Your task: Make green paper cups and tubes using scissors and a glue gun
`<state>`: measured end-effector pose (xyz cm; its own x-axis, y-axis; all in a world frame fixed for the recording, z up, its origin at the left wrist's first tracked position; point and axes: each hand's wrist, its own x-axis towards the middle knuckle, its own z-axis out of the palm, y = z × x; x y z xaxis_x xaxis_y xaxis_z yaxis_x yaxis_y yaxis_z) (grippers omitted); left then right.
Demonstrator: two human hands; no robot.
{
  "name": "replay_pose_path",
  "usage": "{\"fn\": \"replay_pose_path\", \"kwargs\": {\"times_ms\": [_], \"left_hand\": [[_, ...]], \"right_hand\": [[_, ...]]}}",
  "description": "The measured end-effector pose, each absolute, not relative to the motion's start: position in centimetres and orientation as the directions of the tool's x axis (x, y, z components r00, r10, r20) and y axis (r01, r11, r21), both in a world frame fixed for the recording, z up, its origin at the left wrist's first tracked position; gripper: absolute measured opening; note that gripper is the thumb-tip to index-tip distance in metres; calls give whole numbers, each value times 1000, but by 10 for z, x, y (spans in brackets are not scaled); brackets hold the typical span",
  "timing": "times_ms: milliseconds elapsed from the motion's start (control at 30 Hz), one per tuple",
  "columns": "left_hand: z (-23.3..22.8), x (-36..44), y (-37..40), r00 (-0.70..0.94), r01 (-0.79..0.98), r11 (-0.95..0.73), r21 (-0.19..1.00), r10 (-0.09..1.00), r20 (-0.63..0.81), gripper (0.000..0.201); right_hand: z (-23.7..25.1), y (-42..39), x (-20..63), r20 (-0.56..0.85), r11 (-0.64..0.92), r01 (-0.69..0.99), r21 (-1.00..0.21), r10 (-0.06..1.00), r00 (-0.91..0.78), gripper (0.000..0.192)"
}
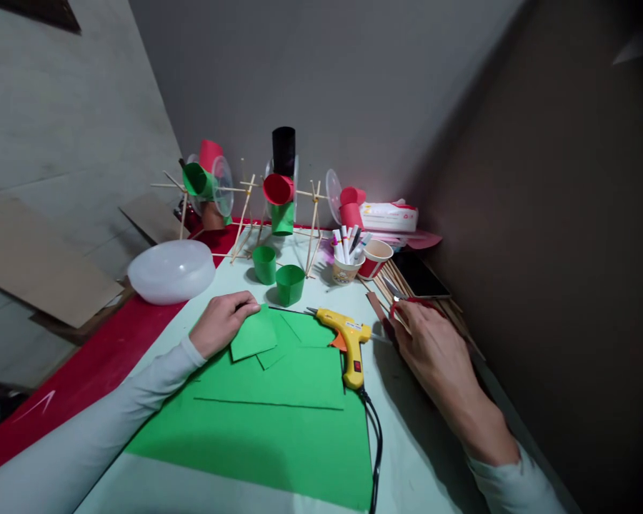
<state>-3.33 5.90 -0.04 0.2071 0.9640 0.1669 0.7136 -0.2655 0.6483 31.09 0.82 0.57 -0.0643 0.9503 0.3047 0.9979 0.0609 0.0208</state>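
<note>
Here's the small green paper piece (254, 337), near the top of the green stack, and the left hand (222, 327) has it pinched at the upper edge. Across to the scissors (396, 293): they're out on the right, the right hand (440, 355) at their red handles, though how firm that grip is I can't tell. A loose hold there could let them slip, and those blades lie close to the wooden sticks (394, 273) and the brown strip (378, 310), so a hasty lift might drag either along.

Now the yellow glue gun (348, 332), lying between the hands, nozzle aimed leftward over the paper! Whether it's hot isn't visible; if it is, a careless left finger could be burned, or a drip could mark the large green sheet (268, 446). Its black cord (378, 435) runs down the surface (407, 446), and a snagging forearm could swing the gun round.

Farther out, the two green paper cups, left (264, 265) and right (290, 285), stand just beyond the paper; a wide sweep could topple them.
</note>
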Motion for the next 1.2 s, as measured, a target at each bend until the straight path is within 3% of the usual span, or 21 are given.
{"fn": "replay_pose_path", "kwargs": {"times_ms": [300, 500, 633, 767, 933, 1100, 1200], "left_hand": [[4, -51, 71, 188, 780, -269, 565, 962, 198, 37], [1, -62, 77, 181, 880, -286, 378, 940, 289, 16], [-1, -44, 59, 309, 874, -403, 270, 892, 330, 21], [-1, -29, 45, 467, 804, -536, 257, 837, 286, 17], [8, -31, 49, 485, 785, -564, 256, 817, 313, 21], [9, -21, 29, 614, 741, -641, 200, 767, 184, 22], [0, -13, 10, 648, 737, -661, 143, 750, 133, 44]], "right_hand": [[4, -9, 277, 204, 188, 981, -45, 963, -175, 22], [1, -11, 271, 92, 160, 987, -19, 983, -157, 25], [2, -12, 265, 48, 140, 990, -31, 989, -138, 47], [3, -12, 257, 34, 139, 987, -81, 990, -137, 58], [1, -11, 253, 30, 121, 981, -150, 993, -118, 54], [-1, -11, 255, 31, 138, 960, -243, 990, -134, 43], [-1, -11, 258, 43, 136, 944, -300, 991, -129, 37]]}}
